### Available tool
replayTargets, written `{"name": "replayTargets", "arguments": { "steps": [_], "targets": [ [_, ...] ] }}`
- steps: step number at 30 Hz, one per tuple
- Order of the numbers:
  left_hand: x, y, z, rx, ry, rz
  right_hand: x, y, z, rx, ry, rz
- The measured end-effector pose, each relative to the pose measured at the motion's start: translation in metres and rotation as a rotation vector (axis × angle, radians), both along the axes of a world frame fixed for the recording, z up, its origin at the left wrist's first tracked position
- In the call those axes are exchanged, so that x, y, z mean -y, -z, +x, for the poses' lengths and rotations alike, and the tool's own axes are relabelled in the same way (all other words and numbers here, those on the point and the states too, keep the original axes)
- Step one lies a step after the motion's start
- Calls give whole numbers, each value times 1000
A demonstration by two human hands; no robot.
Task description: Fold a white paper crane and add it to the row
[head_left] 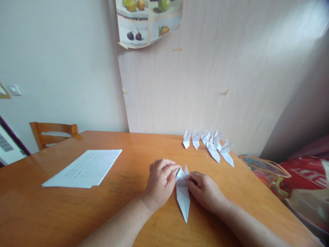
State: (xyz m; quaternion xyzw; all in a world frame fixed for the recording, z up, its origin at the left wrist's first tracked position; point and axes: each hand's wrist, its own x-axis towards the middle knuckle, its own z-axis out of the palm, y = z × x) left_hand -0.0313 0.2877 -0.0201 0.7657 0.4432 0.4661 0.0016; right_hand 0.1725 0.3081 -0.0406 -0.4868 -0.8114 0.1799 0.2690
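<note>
Folded paper [183, 196] lies flat on the table [64, 209], with its long point toward the person. The left hand [160, 183] and the right hand [204, 190] pinch its top with bent fingers, one on each side. Paper birds [210, 145] sit in a row by the wall. Printed sheets [84, 168] lie far left.

- Glossy orange-brown wooden table [123, 206], bare over most of its top.
- Toward the left: flat stack of white printed paper sheets [84, 168].
- Along the far edge: row of small folded white paper figures [209, 145], close together.
- Near middle: long pointed white paper fold [183, 195], lying flat.
</note>
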Motion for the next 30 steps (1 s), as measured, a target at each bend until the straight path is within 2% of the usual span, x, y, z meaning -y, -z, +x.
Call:
{"name": "replayTargets", "arguments": {
  "steps": [7,11,19,30],
  "targets": [
    [-1,4,2,156,114,-120,0,-1,0,-3,-4,-2],
    [-2,3,2,235,109,-180,-1,0,0,-1,-14,-1],
    [-4,3,1,317,74,-187,1,-3,0,-6,-27,-4],
    [-6,8,0,287,97,-152,0,-2,1,-12,-19,-9]
  ]
}}
